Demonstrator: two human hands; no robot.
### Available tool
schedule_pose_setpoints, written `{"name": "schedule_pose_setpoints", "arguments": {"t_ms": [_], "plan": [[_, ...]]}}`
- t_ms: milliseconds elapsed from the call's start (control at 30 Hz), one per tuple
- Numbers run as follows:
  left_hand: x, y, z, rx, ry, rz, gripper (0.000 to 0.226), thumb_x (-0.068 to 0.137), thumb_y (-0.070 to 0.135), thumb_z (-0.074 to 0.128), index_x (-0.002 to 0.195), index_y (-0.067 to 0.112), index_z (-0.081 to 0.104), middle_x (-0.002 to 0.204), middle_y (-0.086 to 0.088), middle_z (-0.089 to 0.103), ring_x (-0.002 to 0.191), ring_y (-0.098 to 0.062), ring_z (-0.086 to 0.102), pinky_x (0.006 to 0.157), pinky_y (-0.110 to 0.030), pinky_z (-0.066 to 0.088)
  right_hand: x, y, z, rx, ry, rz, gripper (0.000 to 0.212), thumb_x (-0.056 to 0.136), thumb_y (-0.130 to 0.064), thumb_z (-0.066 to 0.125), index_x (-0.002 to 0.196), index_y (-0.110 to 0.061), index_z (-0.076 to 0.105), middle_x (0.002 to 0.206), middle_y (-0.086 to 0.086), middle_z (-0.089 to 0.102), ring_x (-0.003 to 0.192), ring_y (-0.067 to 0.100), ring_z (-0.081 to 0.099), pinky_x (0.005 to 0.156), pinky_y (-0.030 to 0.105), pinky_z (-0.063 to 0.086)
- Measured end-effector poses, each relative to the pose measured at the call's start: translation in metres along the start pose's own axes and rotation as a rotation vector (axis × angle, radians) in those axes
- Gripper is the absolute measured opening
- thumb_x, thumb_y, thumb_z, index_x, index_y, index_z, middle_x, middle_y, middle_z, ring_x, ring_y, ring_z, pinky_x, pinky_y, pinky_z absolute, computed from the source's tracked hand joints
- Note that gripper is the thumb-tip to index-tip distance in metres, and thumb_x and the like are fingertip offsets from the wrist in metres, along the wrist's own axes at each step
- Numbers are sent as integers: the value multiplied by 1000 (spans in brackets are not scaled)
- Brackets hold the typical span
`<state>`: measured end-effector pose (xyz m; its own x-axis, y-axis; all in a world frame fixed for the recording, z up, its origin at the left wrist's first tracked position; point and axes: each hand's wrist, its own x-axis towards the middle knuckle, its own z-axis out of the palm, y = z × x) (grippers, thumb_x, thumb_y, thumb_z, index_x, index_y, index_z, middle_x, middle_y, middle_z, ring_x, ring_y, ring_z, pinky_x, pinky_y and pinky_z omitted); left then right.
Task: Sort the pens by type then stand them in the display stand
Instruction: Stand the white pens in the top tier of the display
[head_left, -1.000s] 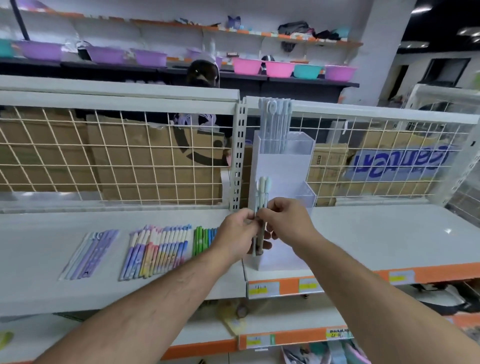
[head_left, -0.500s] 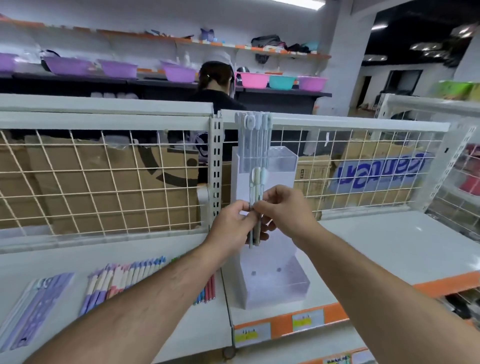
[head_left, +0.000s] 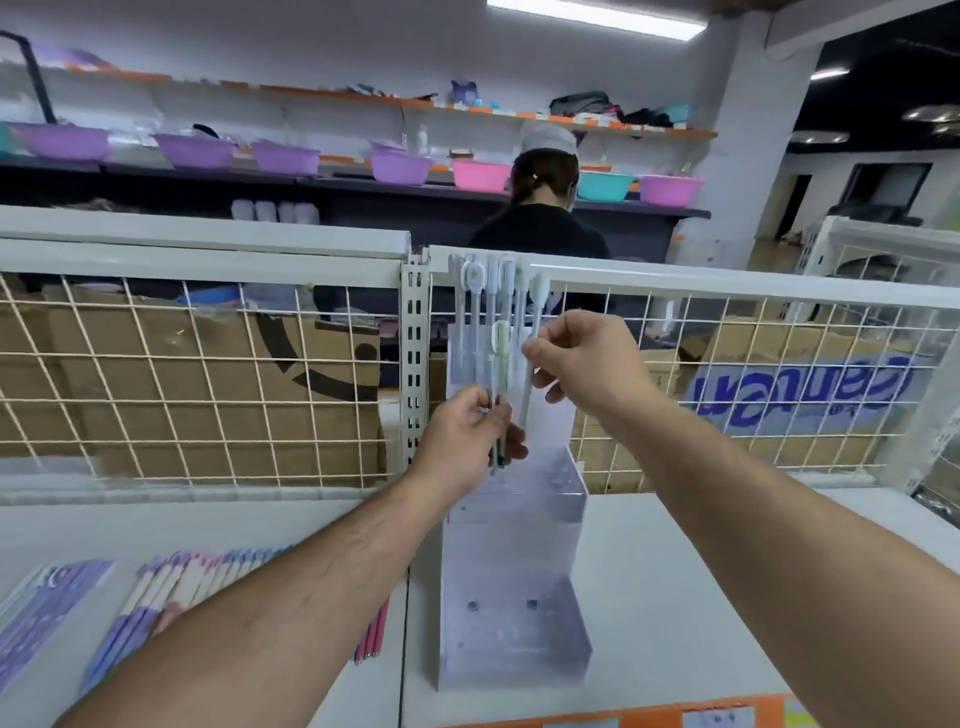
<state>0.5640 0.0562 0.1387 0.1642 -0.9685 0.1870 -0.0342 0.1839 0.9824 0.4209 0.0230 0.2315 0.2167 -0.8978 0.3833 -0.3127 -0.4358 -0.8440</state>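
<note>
A clear tiered display stand (head_left: 511, 613) stands on the white shelf, with several pale pens (head_left: 485, 301) upright in its top tier. My left hand (head_left: 465, 436) grips a small bunch of pale green pens (head_left: 500, 364) upright in front of the stand. My right hand (head_left: 582, 358) pinches a single pale pen (head_left: 535, 332) and holds it upright beside the top-tier pens. On the shelf at lower left lie a row of pastel pens (head_left: 171, 587), purple pens (head_left: 47, 608) and a few pink pens (head_left: 376, 634), partly hidden by my left forearm.
A white wire grid (head_left: 208, 384) backs the shelf, with cardboard boxes (head_left: 156, 374) behind it. A person in a dark top (head_left: 540, 228) stands beyond with their back turned. Coloured basins (head_left: 400, 166) line the far shelves. Orange price rail (head_left: 675, 714) marks the shelf's front edge.
My hands have separated: the right hand lifted one pen out of the bunch and up toward the stand's top tier. The left hand stays lower with the remaining pens. The view tilted up.
</note>
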Motion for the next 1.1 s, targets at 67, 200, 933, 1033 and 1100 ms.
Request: {"name": "schedule_pose_setpoints", "arguments": {"t_ms": [67, 200, 933, 1033, 1100], "plan": [[3, -6, 3, -19, 33, -15, 21, 102, 17, 55, 98, -3, 51, 77, -11, 74, 67, -28, 72, 63, -39, 55, 17, -4, -8, -9, 10, -12, 16, 92, -13, 72, 87, 0, 65, 69, 7, 68, 57, 12, 67, 50, 25, 54], [3, -13, 2, 2, 67, -18, 13, 102, 17, 55, 94, 6, 54, 78, -8, 74, 68, -25, 73, 61, -33, 57, 42, -8, -15, -11, 7, -38, 15, 92, -14, 71, 89, -1, 66, 73, 9, 70, 59, 13, 68, 49, 23, 53], [5, -19, -1, 72, 21, 20, 9, 101, 18, 55, 93, 14, 56, 83, -8, 75, 77, -27, 75, 69, -34, 58, 68, -11, -10, -7, 119, -68, 16, 89, -15, 74, 77, -13, 63, 58, 4, 70, 55, 20, 71, 50, 30, 59], [6, -18, 0, 55, 15, 11, 10, 101, 17, 55, 92, 14, 56, 82, -9, 74, 76, -29, 75, 69, -34, 58, 66, -10, -11, -80, 124, -82, 15, 90, -17, 73, 78, -13, 64, 59, 2, 71, 56, 20, 71, 54, 34, 62], [6, -17, -1, 56, 12, 2, 9, 101, 17, 55, 93, 14, 57, 82, -9, 75, 76, -28, 75, 70, -35, 58, 66, -10, -12, -112, 119, -74, 16, 90, -17, 73, 77, -14, 63, 59, 2, 71, 56, 19, 71, 54, 33, 61]]}}
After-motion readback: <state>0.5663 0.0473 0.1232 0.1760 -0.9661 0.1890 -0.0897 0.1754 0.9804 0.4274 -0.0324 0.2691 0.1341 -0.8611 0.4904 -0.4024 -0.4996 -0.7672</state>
